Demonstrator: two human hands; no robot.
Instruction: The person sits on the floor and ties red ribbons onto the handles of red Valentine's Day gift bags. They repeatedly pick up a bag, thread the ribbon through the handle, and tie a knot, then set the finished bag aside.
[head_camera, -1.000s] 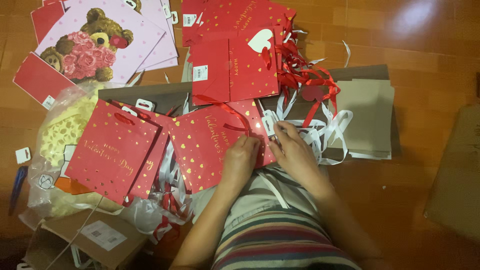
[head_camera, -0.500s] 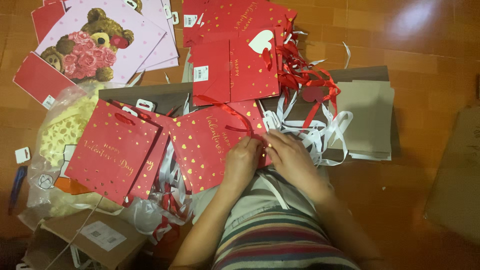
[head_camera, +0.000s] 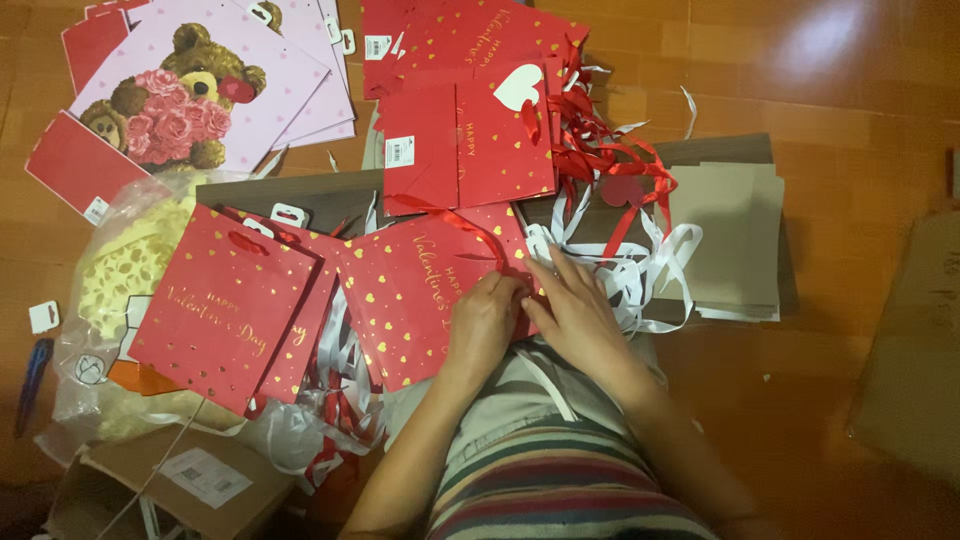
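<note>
A red gift bag with gold hearts (head_camera: 405, 295) lies flat in front of me on my lap. Its red ribbon handle (head_camera: 470, 228) loops up over its top edge. My left hand (head_camera: 483, 320) pinches the bag's right edge, fingers curled tight on it. My right hand (head_camera: 578, 312) meets the left one at the same edge, its fingertips on the bag near the ribbon's end. Loose white ribbons (head_camera: 640, 275) lie just right of my right hand.
More red gift bags (head_camera: 225, 305) are stacked at left, and others (head_camera: 470, 130) lie beyond. Pink teddy-bear bags (head_camera: 190, 95) sit far left. Brown cardboard sheets (head_camera: 725, 235) lie at right, a cardboard box (head_camera: 190, 480) near left, a clear plastic sack (head_camera: 110, 280) beside it.
My right hand has slid left from the white ribbons onto the red bag's edge, closing up against my left hand.
</note>
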